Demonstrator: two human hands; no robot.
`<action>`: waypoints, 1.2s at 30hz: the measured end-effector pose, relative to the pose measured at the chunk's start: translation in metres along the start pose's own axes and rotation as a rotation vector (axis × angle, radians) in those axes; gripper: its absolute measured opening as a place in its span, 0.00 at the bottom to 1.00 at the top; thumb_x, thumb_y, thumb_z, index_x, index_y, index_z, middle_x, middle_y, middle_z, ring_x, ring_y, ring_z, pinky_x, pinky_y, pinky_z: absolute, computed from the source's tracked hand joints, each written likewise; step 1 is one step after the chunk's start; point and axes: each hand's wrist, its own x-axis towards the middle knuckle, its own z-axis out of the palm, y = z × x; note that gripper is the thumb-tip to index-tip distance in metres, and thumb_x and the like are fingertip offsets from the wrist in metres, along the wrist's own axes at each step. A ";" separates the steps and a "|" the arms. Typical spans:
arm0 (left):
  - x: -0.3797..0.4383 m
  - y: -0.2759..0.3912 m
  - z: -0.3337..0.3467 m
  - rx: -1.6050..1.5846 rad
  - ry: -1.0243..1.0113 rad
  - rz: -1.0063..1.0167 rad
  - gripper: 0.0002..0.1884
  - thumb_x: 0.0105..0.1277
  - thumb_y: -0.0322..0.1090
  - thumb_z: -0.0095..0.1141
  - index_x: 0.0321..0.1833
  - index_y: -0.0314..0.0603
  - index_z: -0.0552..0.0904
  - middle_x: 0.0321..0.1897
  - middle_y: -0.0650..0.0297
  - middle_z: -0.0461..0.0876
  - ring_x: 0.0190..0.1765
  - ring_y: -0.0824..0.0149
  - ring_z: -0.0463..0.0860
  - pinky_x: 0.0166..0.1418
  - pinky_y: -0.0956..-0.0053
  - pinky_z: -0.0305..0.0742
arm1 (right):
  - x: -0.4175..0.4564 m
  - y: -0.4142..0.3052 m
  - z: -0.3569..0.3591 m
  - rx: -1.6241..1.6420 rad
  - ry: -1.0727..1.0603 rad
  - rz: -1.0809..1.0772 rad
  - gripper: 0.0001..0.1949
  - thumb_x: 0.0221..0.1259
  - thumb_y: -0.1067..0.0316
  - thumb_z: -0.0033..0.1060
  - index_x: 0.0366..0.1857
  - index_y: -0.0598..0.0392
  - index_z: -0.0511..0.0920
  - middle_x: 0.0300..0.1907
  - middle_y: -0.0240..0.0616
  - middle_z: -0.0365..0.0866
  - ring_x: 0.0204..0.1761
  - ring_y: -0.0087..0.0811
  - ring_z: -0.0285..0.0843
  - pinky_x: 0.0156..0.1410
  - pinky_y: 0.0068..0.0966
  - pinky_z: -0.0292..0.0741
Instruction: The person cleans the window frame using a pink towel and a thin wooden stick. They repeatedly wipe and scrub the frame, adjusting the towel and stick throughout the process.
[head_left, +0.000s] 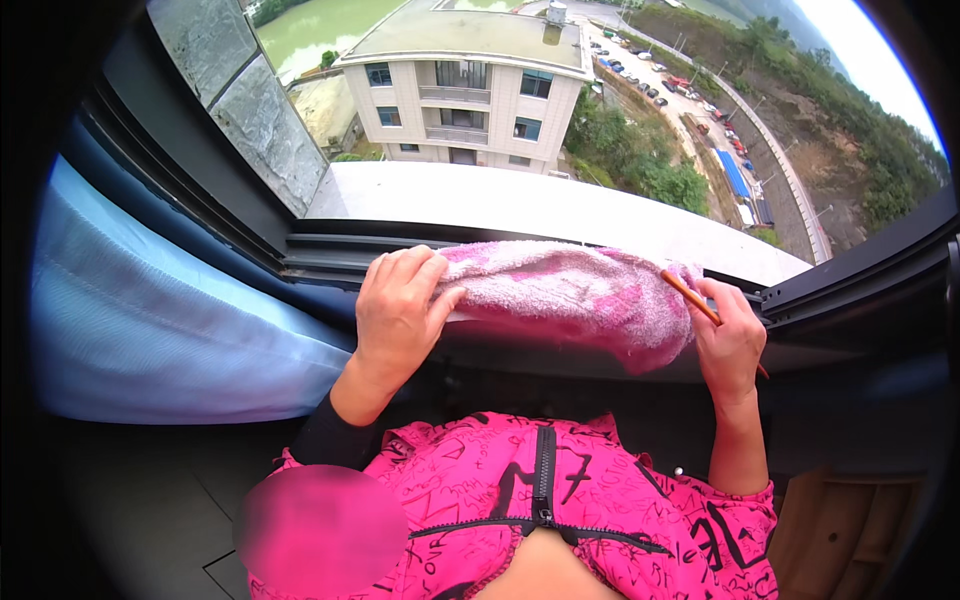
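A pink and white terry towel (555, 292) stretches between my two hands, over the black window track (337, 251). Its lower edge sags on the right. My left hand (401, 300) grips the towel's left end, thumb toward the cloth. At the other end, my right hand (727, 337) pinches the bunched towel corner. That same hand also holds a thin brown wooden stick (691, 298), which slants across the fingers; its thin reddish far end pokes out below the hand. Part of the track is hidden behind the towel.
A pale outer sill (465, 195) runs beyond the open window. Light blue curtain fabric (172, 300) hangs at the left beside the dark window frame (195, 142). A wooden shelf unit (840, 532) stands at the lower right. Outside, a building (465, 97) stands well below.
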 end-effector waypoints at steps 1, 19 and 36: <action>-0.003 -0.005 0.000 0.033 -0.023 -0.019 0.22 0.52 0.42 0.66 0.48 0.40 0.79 0.41 0.59 0.77 0.47 0.55 0.76 0.54 0.62 0.68 | -0.005 -0.002 0.000 0.000 -0.059 0.008 0.12 0.54 0.61 0.66 0.40 0.52 0.79 0.36 0.38 0.81 0.33 0.44 0.80 0.35 0.33 0.76; 0.009 -0.005 0.022 -0.042 -0.044 0.015 0.09 0.60 0.32 0.57 0.41 0.35 0.78 0.34 0.54 0.79 0.38 0.50 0.78 0.47 0.61 0.73 | 0.018 -0.089 0.077 0.246 -0.335 -0.166 0.24 0.44 0.45 0.70 0.25 0.57 0.72 0.25 0.41 0.75 0.25 0.46 0.78 0.27 0.38 0.74; -0.011 -0.023 -0.006 -0.990 0.100 -0.445 0.22 0.66 0.39 0.53 0.58 0.38 0.62 0.47 0.61 0.69 0.48 0.71 0.71 0.55 0.74 0.68 | 0.068 -0.159 0.105 1.670 -1.282 0.215 0.23 0.54 0.49 0.68 0.47 0.53 0.76 0.30 0.25 0.74 0.30 0.18 0.69 0.31 0.18 0.66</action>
